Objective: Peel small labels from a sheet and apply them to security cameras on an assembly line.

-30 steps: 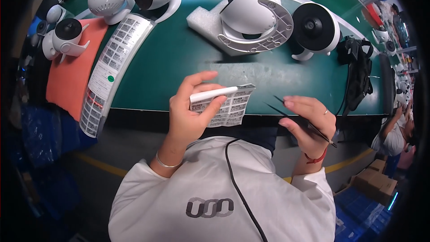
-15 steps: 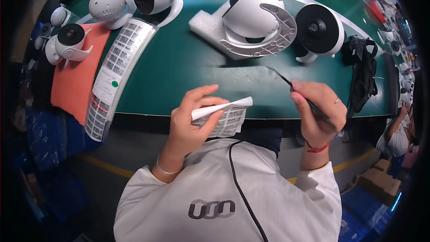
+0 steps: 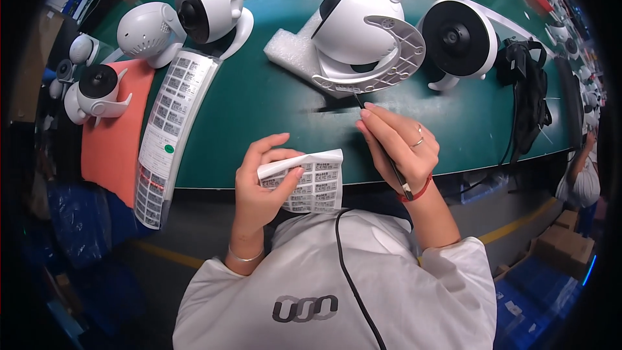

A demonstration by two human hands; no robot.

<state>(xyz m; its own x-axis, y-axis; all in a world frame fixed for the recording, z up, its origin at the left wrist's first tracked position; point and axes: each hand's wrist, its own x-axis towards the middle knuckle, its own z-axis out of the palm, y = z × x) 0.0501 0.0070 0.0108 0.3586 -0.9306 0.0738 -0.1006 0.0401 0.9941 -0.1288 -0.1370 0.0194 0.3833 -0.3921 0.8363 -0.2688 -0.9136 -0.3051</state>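
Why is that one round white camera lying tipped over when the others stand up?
The white camera in the middle lies tilted on a foam pad, its flat base turned up toward the right hand, which holds tweezers near it. The left hand holds a curling label sheet. Nothing looks broken or spilled.

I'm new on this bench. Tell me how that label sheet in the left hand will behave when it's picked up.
The label sheet is probably floppy: its top edge curls over where the left hand pinches it. It looks thin and light, so one hand carries it. The glossy backing may slide between fingers, so grip it near the middle.
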